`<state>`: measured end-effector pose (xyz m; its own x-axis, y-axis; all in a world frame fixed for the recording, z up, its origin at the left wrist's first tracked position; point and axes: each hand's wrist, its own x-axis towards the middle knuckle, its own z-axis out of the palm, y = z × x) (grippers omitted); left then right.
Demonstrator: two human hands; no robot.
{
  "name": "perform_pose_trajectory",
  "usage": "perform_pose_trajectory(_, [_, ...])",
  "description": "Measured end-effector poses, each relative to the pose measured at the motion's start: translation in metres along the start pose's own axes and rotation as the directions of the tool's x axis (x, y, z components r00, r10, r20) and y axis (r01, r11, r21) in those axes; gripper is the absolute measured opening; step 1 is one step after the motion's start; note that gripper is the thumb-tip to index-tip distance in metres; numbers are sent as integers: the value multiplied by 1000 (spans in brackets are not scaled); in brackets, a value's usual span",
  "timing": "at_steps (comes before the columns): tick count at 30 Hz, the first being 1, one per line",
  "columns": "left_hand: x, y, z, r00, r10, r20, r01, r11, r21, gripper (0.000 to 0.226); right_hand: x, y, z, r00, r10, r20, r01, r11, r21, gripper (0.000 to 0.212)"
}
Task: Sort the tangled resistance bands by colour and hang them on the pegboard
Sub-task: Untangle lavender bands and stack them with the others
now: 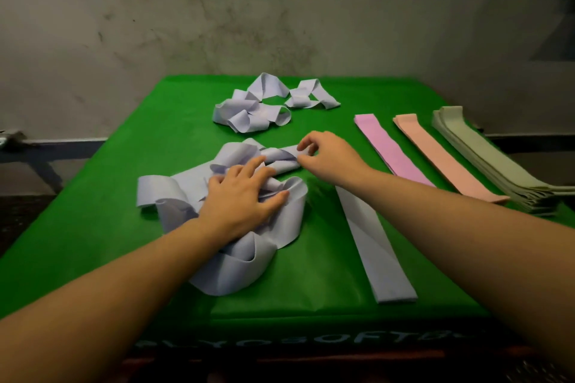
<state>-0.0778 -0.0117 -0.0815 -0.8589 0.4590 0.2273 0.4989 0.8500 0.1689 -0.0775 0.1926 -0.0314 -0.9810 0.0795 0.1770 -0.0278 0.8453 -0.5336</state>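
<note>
Person, head view: two bare forearms and two bare hands.

Left hand (245, 196) and right hand (326, 155), each with its forearm in view from the lower frame edge to the wrist. No sleeve or cuff shows on either arm within the frame; no glove, ring, bracelet or watch can be seen on either hand or wrist. Fingernails short and unpainted where they show. Upper arms, shoulders and any clothing lie outside the frame and cannot be told.
</note>
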Motion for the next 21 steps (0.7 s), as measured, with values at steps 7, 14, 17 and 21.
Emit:
perform_pose_trajectory(7, [-2,-1,10,996,-22,-92,25,999,30,67,20,8,23,1000,2,-11,-6,916,-401,34])
perform_pose_trajectory(14, [-5,2,8,986,-27,-163,18,998,-61,70,-2,6,9,995,19,-96,-10,996,89,6])
perform_pose_trajectory(17, [-5,2,8,982,-25,-189,8,996,-90,75,-21,-2,-6,995,-2,-99,25,971,238,9])
perform_pose_trajectory(21, [-5,1,9,976,-14,-219,-12,993,-117,78,-44,-14,-23,998,26,-65,8,878,478,17])
